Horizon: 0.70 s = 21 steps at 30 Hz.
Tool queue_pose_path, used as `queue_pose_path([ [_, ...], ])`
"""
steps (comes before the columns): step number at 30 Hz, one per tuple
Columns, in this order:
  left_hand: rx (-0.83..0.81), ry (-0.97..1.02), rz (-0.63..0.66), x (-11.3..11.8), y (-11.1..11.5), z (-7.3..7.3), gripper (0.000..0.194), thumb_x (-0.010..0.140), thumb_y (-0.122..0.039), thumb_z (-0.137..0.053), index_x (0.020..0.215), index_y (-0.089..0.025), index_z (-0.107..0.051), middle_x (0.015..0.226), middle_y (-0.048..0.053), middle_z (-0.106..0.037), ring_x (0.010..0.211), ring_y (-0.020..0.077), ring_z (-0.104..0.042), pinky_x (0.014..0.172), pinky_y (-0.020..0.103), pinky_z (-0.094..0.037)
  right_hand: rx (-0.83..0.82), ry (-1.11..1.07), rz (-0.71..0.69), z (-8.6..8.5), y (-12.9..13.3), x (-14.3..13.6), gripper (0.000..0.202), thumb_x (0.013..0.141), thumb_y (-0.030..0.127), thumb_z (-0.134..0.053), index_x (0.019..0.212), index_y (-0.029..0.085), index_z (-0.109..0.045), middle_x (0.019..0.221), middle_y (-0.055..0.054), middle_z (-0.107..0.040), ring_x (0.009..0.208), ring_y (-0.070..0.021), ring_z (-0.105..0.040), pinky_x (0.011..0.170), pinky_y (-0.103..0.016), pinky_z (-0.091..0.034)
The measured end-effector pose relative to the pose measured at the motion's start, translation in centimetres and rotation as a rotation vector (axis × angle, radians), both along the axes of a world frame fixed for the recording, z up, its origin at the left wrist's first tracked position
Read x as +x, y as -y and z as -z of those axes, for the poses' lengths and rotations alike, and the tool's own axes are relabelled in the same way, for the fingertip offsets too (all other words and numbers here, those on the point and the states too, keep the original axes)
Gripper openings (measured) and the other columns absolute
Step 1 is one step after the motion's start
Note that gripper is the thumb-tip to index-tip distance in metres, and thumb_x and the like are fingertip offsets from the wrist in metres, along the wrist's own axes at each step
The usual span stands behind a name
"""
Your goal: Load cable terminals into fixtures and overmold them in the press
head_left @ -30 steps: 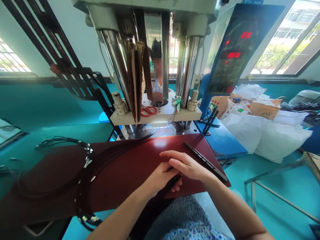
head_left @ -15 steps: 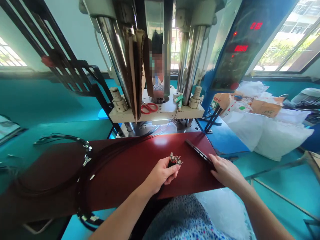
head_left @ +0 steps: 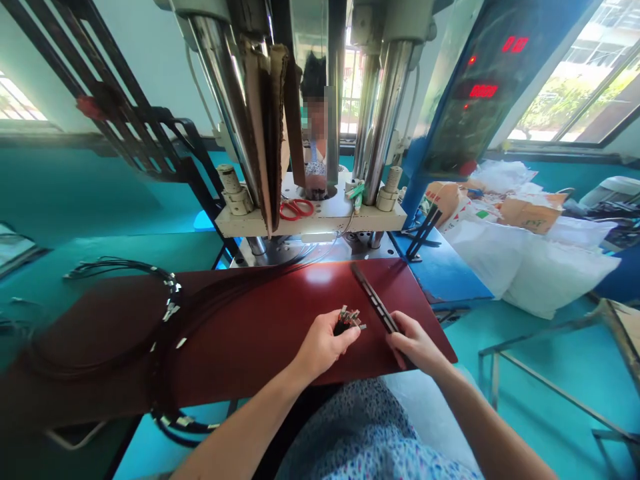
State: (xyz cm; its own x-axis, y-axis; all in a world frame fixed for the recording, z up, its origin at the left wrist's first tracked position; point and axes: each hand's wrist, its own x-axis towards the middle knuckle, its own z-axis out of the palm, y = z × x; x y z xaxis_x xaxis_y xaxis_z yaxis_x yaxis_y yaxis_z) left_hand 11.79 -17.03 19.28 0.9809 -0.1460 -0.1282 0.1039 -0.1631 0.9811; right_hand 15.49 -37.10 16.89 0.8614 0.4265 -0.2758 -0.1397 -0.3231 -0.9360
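My left hand (head_left: 319, 343) is closed around a bunch of black cables, whose metal connectors (head_left: 350, 317) stick out above the thumb. To the right of it, my right hand (head_left: 419, 341) grips the near end of a dark, narrow slotted bar (head_left: 370, 291). The bar slants away toward the machine, low over the reddish-brown tabletop (head_left: 270, 333); whether its far end rests there I cannot tell. More black cables (head_left: 161, 327) with pale connectors lie coiled on the left of the tabletop.
A press with steel columns (head_left: 391, 120) stands directly ahead. On its pale plate (head_left: 325, 227) are red-handled scissors (head_left: 297, 209). A blue control panel (head_left: 465, 100) rises at the right, with white sacks (head_left: 540, 273) beyond. Another person (head_left: 316, 150) is behind the press.
My right hand has closed on the slotted bar and moved left with it, nearer my left hand. My left hand keeps hold of the cables in about the same place.
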Motion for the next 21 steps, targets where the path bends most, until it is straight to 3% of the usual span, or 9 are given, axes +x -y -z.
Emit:
queue_pose_path([
  [3,0.075,-0.062,0.039,0.2,0.6,0.4,0.021,0.073,-0.032,-0.052,0.065,-0.014,-0.046,0.044,-0.005,-0.040,0.037,0.0058,-0.036,0.038,0.018,-0.026,0.316,0.027,0.071,0.7,-3.1,-1.2,0.026,0.083,0.043,-0.044,0.078,0.018,-0.037,0.045,0.008,-0.044,0.029,-0.0070,-0.038,0.030,-0.017,-0.023],
  [6,0.026,-0.105,0.109,0.3,1.1,1.1,0.018,0.072,-0.030,-0.050,0.067,-0.013,-0.049,0.046,-0.003,-0.046,0.036,0.0070,-0.038,0.038,0.019,-0.028,0.438,0.078,0.188,1.3,-5.2,-1.7,0.036,0.088,0.051,-0.036,0.076,0.017,-0.039,0.041,0.007,-0.042,0.028,-0.0064,-0.037,0.029,-0.016,-0.023],
  [16,-0.032,-0.123,0.111,0.2,1.5,1.8,0.017,0.073,-0.025,-0.050,0.064,-0.012,-0.055,0.053,-0.002,-0.054,0.036,0.0049,-0.033,0.036,0.019,-0.024,0.442,0.063,0.249,1.6,-5.5,-1.6,0.036,0.086,0.052,-0.042,0.076,0.017,-0.040,0.046,0.007,-0.044,0.031,-0.0068,-0.040,0.029,-0.016,-0.027],
  [21,0.048,-0.006,0.083,0.2,1.3,2.3,0.014,0.071,-0.018,-0.049,0.061,-0.013,-0.057,0.061,-0.001,-0.060,0.055,0.0084,-0.051,0.057,0.018,-0.038,0.343,0.125,0.253,1.9,-5.9,-1.9,0.034,0.086,0.051,-0.042,0.082,0.017,-0.042,0.055,0.006,-0.047,0.033,-0.0067,-0.042,0.030,-0.018,-0.030],
])
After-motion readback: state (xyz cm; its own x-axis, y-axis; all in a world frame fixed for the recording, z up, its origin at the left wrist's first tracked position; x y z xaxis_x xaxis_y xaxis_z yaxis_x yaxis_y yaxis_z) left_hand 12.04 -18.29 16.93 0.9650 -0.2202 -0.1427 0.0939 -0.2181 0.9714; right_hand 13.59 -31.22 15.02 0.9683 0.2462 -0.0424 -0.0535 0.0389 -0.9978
